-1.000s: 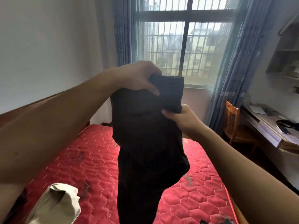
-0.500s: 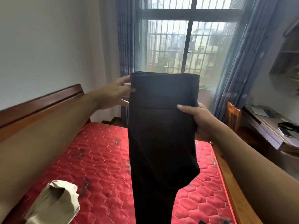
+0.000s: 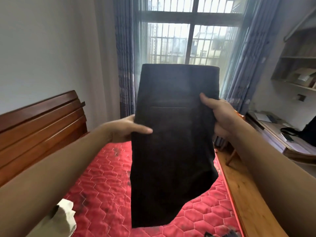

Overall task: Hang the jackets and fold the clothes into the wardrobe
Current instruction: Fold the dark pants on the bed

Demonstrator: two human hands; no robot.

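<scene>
Head view: a pair of black trousers (image 3: 172, 142), folded lengthwise, hangs upright in the middle of the scene, held up in the air above a red quilted mattress (image 3: 106, 185). The waistband edge is at the top, against the barred window (image 3: 193, 36), and the lower end runs down towards the near edge. The left hand (image 3: 126, 129) pinches the left edge at mid-height, thumb laid flat across the front and the other fingers mostly hidden behind the cloth. The right hand (image 3: 220, 115) grips the right edge slightly higher, thumb pressed on the front and fingers curled behind. A beige garment (image 3: 66, 216) lies crumpled on the mattress at the near left. A wooden headboard (image 3: 42, 120) stands on the left, blue curtains (image 3: 124, 57) flank the window, and a cluttered desk (image 3: 277, 134) sits on the right under wall shelves (image 3: 297, 65).
</scene>
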